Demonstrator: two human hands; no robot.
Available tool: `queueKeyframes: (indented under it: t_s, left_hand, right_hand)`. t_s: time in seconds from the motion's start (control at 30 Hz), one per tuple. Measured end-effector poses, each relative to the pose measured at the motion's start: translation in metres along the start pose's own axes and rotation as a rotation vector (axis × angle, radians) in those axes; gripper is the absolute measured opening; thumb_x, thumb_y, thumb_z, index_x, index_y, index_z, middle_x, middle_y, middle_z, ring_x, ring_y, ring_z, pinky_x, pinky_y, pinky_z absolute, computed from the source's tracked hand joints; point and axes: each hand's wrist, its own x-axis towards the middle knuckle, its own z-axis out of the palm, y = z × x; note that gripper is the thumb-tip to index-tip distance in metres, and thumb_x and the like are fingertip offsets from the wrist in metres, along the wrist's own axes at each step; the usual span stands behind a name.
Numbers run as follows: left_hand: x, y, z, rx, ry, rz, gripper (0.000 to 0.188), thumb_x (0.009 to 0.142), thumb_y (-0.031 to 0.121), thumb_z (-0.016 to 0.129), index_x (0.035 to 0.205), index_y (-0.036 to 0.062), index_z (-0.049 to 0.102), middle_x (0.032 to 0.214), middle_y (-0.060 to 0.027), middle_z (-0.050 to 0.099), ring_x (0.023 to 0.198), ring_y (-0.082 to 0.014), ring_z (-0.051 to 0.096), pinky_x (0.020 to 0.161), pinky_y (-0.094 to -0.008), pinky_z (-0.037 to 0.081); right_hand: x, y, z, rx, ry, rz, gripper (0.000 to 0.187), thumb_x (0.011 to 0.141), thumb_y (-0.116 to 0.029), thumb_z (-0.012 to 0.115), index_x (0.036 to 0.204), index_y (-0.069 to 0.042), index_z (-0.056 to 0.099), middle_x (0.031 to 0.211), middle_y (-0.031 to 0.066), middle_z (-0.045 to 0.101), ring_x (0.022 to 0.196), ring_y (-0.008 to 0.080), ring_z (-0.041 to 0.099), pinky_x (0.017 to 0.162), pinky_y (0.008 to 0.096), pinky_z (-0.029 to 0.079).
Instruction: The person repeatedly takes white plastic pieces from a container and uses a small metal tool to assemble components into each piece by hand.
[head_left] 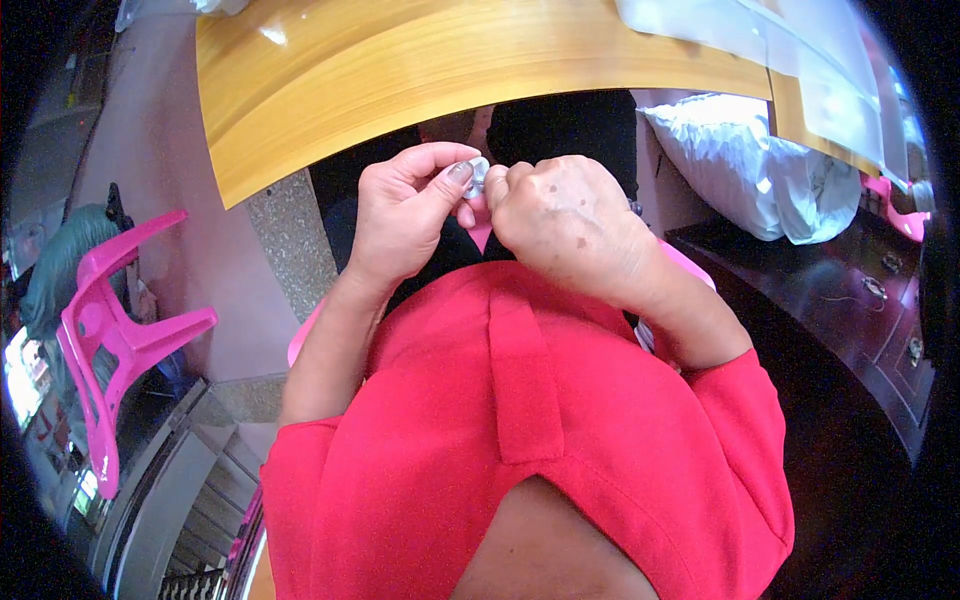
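Observation:
Close together in front of my red top, my two hands meet just below the near edge of a wooden table (400, 70). A small silvery-white, shiny piece (478, 177) is pinched between the thumb and forefinger of my left hand (410, 205); its kind is not clear. My right hand (570, 215) is closed, back upward, with thumb and finger up against the piece's right side. Its curled fingers hide whatever lies inside them.
A pink plastic stool or chair (125, 320) stands to the left. At right, a stuffed white bag (760, 170) rests on a dark wooden cabinet (840, 290). Clear plastic (800, 60) covers the table's far right corner. Stair-like slats (205, 510) show at lower left.

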Motion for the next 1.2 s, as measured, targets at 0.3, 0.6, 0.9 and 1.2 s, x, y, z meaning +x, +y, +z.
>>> queueKeyframes:
  t_s: [0.3,0.6,0.9,1.2]
  left_hand:
    - [0.004,0.029,-0.023,-0.348,-0.167,0.067,0.028,0.095,0.016,0.047,0.112,-0.0052,0.055,0.092,-0.0194,0.064,0.072,-0.0225,0.064,0.057,-0.0282,0.053]
    - [-0.001,0.039,-0.02,-0.426,-0.27,0.158,0.026,0.094,0.018,0.05,0.107,-0.0038,0.054,0.094,-0.022,0.063,0.073,-0.0226,0.065,0.058,-0.0286,0.053]
    - [0.003,0.038,-0.019,-0.389,-0.229,0.243,0.023,0.088,0.011,0.06,0.105,-0.0041,0.055,0.095,-0.0191,0.063,0.075,-0.022,0.064,0.06,-0.0284,0.052]
    - [0.009,0.067,-0.022,-0.046,0.029,0.414,0.025,0.089,0.015,0.059,0.106,-0.0032,0.056,0.093,-0.016,0.064,0.074,-0.0218,0.063,0.062,-0.0286,0.053]
  right_hand:
    - [0.001,0.024,-0.013,0.59,0.345,0.171,0.017,0.082,0.002,0.056,0.099,0.004,0.06,0.081,0.0204,0.064,0.073,0.0326,0.065,0.063,0.033,0.051]
    - [0.003,0.018,-0.008,0.518,0.345,0.122,0.021,0.081,0.003,0.057,0.101,0.004,0.059,0.082,0.021,0.063,0.076,0.0326,0.065,0.065,0.0334,0.052]
    - [0.007,0.017,-0.005,0.523,0.319,0.105,0.02,0.08,0.002,0.057,0.1,0.003,0.059,0.079,0.0218,0.061,0.072,0.0361,0.062,0.061,0.0373,0.05]
    - [0.011,0.022,-0.004,0.393,0.409,0.085,0.013,0.085,-0.014,0.054,0.08,-0.003,0.055,0.068,0.0196,0.062,0.064,0.0348,0.064,0.059,0.0451,0.052]
